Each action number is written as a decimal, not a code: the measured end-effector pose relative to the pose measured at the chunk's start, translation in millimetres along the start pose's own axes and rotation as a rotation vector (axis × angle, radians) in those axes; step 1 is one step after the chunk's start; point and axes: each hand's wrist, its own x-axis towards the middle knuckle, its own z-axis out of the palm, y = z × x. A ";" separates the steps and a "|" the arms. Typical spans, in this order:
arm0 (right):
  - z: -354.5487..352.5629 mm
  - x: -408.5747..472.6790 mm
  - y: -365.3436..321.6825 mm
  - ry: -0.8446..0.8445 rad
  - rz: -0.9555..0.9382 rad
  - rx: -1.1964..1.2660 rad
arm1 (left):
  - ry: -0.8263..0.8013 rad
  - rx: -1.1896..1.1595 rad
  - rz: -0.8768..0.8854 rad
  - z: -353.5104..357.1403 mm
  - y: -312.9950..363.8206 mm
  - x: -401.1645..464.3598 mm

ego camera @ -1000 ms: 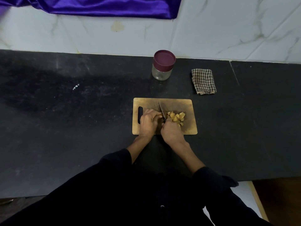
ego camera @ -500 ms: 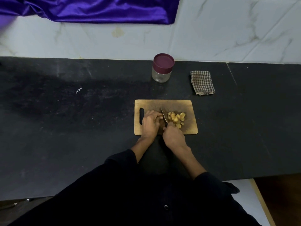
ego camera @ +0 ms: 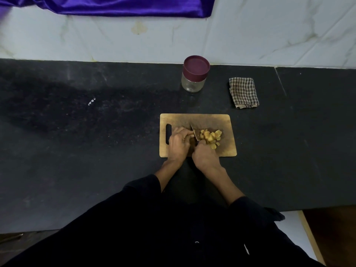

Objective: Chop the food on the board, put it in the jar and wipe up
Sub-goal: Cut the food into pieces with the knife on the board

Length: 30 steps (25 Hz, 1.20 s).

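A black bench carried a wooden chopping board under both hands, with a lidded jar and checked cloth beyond them. The right hand gripped a knife; the left hand curled, its hold unclear, beside yellow food pieces.

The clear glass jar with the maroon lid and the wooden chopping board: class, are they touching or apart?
Apart. The head view shows the clear glass jar with the maroon lid standing behind the wooden chopping board, with bare black counter between them.
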 end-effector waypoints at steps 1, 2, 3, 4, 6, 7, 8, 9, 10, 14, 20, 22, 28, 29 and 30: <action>-1.7 2.0 -2.6 -0.004 0.008 0.012 | -0.007 0.000 -0.006 -0.3 0.6 -0.5; -2.9 2.9 -4.5 -0.006 0.012 0.023 | -0.013 0.000 -0.013 -1.4 1.2 -0.5; -3.3 1.9 -4.4 -0.008 0.009 0.020 | -0.012 -0.004 -0.022 -1.6 2.1 -0.4; -3.3 -0.9 -2.7 -0.008 0.003 0.009 | -0.010 -0.008 -0.034 -0.9 3.3 0.2; 1.5 -9.5 4.5 -0.015 0.004 0.004 | -0.010 -0.003 -0.045 0.1 5.4 0.9; 3.7 -14.1 9.6 -0.022 0.007 0.010 | -0.010 0.001 -0.040 0.7 5.2 1.1; 4.7 -18.1 14.4 -0.031 0.007 0.017 | -0.017 0.003 -0.029 0.8 4.4 1.3; 4.2 -20.1 18.2 -0.041 0.007 0.028 | -0.030 0.004 -0.019 0.4 3.6 1.3; 2.3 -19.9 21.7 -0.057 0.010 0.052 | -0.043 0.005 -0.011 -0.9 3.6 1.2; -9.7 -14.0 30.9 -0.166 0.046 0.173 | -0.074 0.015 -0.020 -6.1 6.7 2.6; -10.1 -26.9 38.7 -0.225 0.092 0.353 | -0.102 0.092 -0.077 -12.0 11.5 10.2; -10.8 -31.6 43.8 -0.244 0.113 0.415 | -0.126 0.093 -0.090 -15.8 12.0 12.1; -15.7 -39.1 65.2 -0.218 0.086 0.560 | -0.214 0.099 -0.125 -30.2 16.5 19.2; -17.8 -39.3 70.3 -0.189 0.074 0.581 | -0.203 0.122 -0.114 -32.2 16.8 18.7; -20.2 -39.3 76.8 -0.156 0.064 0.592 | -0.193 0.145 -0.099 -33.3 18.3 15.7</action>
